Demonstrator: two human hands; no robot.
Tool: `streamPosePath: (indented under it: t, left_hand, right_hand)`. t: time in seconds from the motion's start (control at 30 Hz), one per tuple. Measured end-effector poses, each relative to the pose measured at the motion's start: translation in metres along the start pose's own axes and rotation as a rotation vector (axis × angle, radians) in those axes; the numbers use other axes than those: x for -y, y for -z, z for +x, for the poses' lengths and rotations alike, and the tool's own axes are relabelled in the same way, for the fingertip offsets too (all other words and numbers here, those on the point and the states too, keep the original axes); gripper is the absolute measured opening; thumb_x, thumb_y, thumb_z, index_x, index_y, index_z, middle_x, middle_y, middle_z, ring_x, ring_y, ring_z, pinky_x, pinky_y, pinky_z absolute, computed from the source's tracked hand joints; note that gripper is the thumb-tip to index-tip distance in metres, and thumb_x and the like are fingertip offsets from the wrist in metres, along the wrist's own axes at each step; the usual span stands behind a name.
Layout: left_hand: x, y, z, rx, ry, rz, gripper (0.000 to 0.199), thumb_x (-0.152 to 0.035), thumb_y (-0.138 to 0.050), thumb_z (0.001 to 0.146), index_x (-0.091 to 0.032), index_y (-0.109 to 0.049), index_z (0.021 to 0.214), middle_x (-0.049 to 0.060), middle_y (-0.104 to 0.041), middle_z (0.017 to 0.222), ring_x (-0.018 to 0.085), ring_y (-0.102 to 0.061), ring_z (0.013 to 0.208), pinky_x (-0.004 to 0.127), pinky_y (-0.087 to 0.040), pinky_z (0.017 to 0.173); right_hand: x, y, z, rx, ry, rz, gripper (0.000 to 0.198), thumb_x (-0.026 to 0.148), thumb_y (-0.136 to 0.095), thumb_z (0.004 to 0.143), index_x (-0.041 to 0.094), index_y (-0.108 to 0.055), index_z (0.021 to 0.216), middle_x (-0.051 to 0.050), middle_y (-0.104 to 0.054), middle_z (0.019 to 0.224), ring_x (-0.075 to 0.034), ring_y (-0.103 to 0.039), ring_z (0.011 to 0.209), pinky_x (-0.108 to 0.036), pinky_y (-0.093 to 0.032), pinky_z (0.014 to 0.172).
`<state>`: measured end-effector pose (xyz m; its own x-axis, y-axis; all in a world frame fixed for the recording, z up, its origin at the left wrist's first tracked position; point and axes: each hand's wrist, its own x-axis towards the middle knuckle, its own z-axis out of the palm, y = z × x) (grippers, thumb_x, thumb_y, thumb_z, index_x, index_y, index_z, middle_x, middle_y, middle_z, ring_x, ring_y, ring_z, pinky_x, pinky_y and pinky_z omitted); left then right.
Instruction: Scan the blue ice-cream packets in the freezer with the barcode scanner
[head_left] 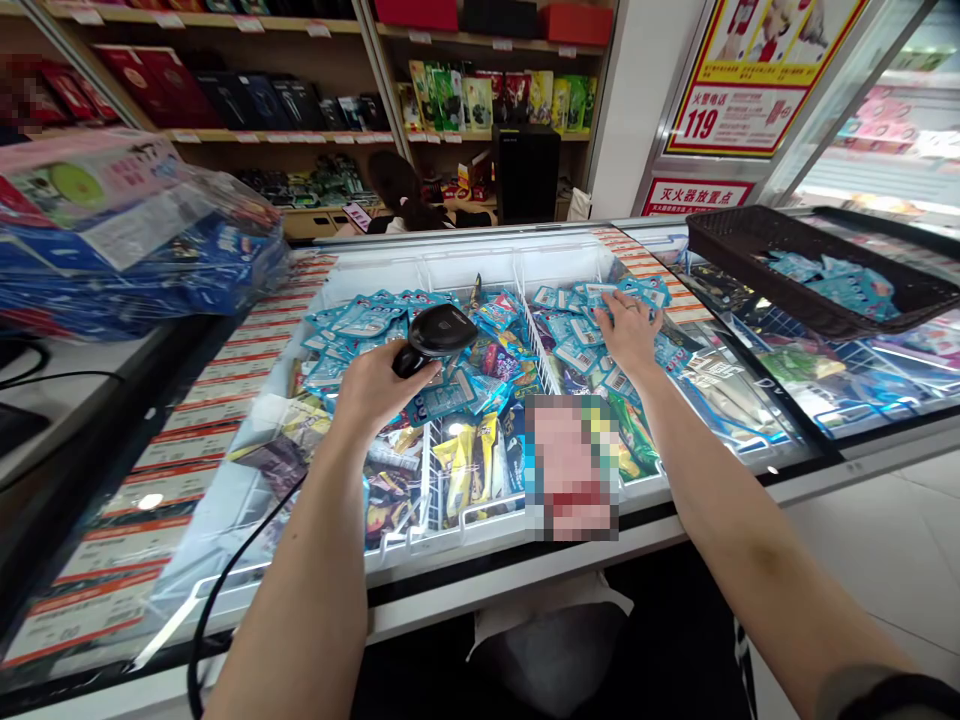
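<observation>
I hold the black scanner [444, 330] by its handle, my left hand [375, 385] wrapped around it, its head over the blue packets [367, 318] heaped toward the far side of the lit freezer [465, 270]. My right hand [631, 328] rests on more of those packets — fingers fanned wide — while a dark basket [795, 298] with similar ones sits farther right, and stocked shelves [262, 138] stand beyond.

Black scanner [441, 328] — tilted, blue packets [576, 357] — heaped
</observation>
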<state>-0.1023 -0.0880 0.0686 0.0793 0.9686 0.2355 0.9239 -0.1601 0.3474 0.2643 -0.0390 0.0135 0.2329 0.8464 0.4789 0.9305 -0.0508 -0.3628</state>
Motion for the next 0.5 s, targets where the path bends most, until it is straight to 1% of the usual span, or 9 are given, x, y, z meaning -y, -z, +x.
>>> streamPosePath:
  t: [0.1, 0.17, 0.27, 0.33, 0.37, 0.43, 0.5]
  left_hand:
    - [0.000, 0.001, 0.000, -0.009, 0.005, 0.004, 0.050, -0.061, -0.053, 0.077, -0.019, -0.069, 0.098, 0.007, -0.068, 0.076, 0.023, -0.060, 0.072, 0.027, -0.033, 0.057]
    - [0.000, 0.003, -0.001, -0.017, 0.021, -0.011, 0.050, -0.061, -0.053, 0.077, -0.019, -0.069, 0.100, 0.007, -0.068, 0.076, 0.023, -0.061, 0.072, 0.027, -0.035, 0.058]
    - [0.001, 0.006, -0.001, -0.025, 0.063, -0.059, 0.051, -0.061, -0.055, 0.076, -0.019, -0.069, 0.100, 0.006, -0.068, 0.075, 0.023, -0.061, 0.071, 0.027, -0.037, 0.059]
    - [0.003, 0.007, -0.001, -0.032, 0.091, -0.089, 0.050, -0.061, -0.057, 0.074, -0.018, -0.068, 0.097, 0.006, -0.067, 0.072, 0.022, -0.062, 0.070, 0.026, -0.038, 0.058]
    - [0.005, 0.007, -0.001, -0.038, 0.101, -0.100, 0.050, -0.062, -0.057, 0.073, -0.018, -0.068, 0.095, 0.005, -0.066, 0.071, 0.022, -0.062, 0.069, 0.026, -0.038, 0.058]
    - [0.008, 0.008, 0.000, -0.053, 0.115, -0.111, 0.049, -0.062, -0.058, 0.073, -0.018, -0.068, 0.093, 0.005, -0.066, 0.070, 0.022, -0.062, 0.069, 0.026, -0.038, 0.057]
    - [0.010, 0.009, -0.001, -0.077, 0.126, -0.116, 0.048, -0.061, -0.058, 0.073, -0.018, -0.068, 0.092, 0.006, -0.066, 0.070, 0.022, -0.062, 0.069, 0.026, -0.037, 0.057]
  right_hand:
    - [0.003, 0.000, -0.002, 0.018, 0.014, -0.008, 0.046, 0.045, -0.033, 0.099, 0.025, -0.053, 0.135, -0.012, -0.048, 0.145, -0.035, -0.033, 0.135, -0.069, -0.015, 0.106]
    - [0.006, 0.002, -0.002, -0.022, 0.017, -0.003, 0.047, 0.046, -0.032, 0.099, 0.024, -0.053, 0.134, -0.012, -0.046, 0.146, -0.034, -0.032, 0.137, -0.069, -0.015, 0.106]
    - [0.012, 0.007, -0.003, -0.116, 0.067, 0.051, 0.043, 0.044, -0.035, 0.098, 0.022, -0.061, 0.124, -0.011, -0.052, 0.141, -0.032, -0.038, 0.134, -0.064, -0.017, 0.109]
    - [0.017, 0.008, -0.003, -0.136, 0.142, 0.123, 0.038, 0.042, -0.039, 0.097, 0.020, -0.066, 0.115, -0.012, -0.058, 0.133, -0.031, -0.045, 0.128, -0.058, -0.024, 0.110]
    - [0.020, 0.007, -0.003, -0.123, 0.191, 0.166, 0.036, 0.040, -0.041, 0.097, 0.020, -0.067, 0.111, -0.012, -0.061, 0.129, -0.030, -0.048, 0.125, -0.054, -0.029, 0.108]
    - [0.028, 0.004, -0.004, -0.054, 0.301, 0.249, 0.033, 0.037, -0.044, 0.096, 0.019, -0.068, 0.109, -0.012, -0.067, 0.119, -0.027, -0.055, 0.116, -0.046, -0.037, 0.103]
    - [0.036, -0.001, -0.007, 0.034, 0.399, 0.311, 0.029, 0.033, -0.047, 0.095, 0.019, -0.069, 0.108, -0.010, -0.070, 0.110, -0.025, -0.059, 0.108, -0.042, -0.042, 0.099]
